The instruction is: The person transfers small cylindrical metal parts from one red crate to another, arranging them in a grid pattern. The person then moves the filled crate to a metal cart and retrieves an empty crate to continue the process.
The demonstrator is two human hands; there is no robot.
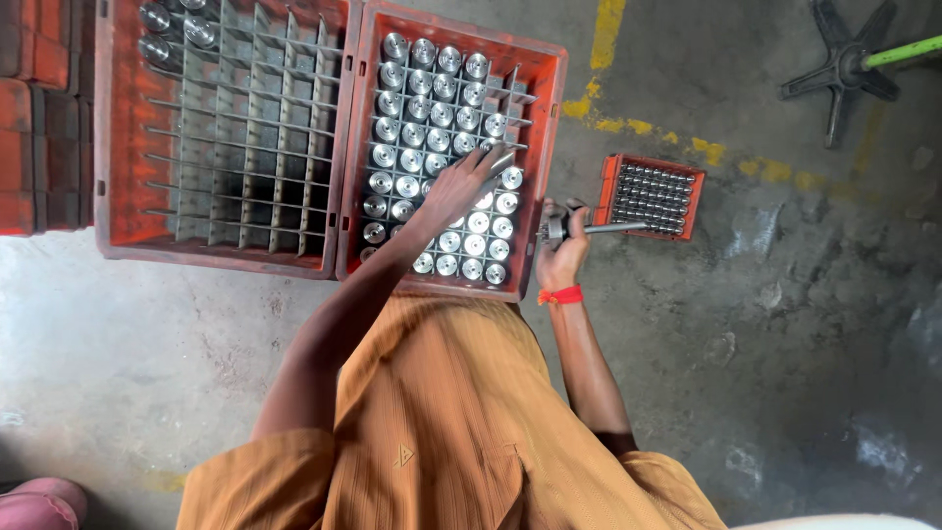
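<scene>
My left hand [459,185] reaches into a red crate [549,118] whose divider cells hold several shiny round metal parts [424,108]. Its fingers close on one metal part [502,163] near the crate's right side. My right hand [561,253], with an orange band at the wrist, sits just outside the crate's right wall. It grips a metal shaft tool [594,229] that points right toward a small red tray [610,186] filled with rows of small metal pins.
A second red crate [123,147] at the left has a mostly bare grey divider grid, with a few parts in its top-left corner. Stacked red crates [29,118] stand at the far left. A black star-shaped base [842,69] with a green rod lies top right on the concrete floor.
</scene>
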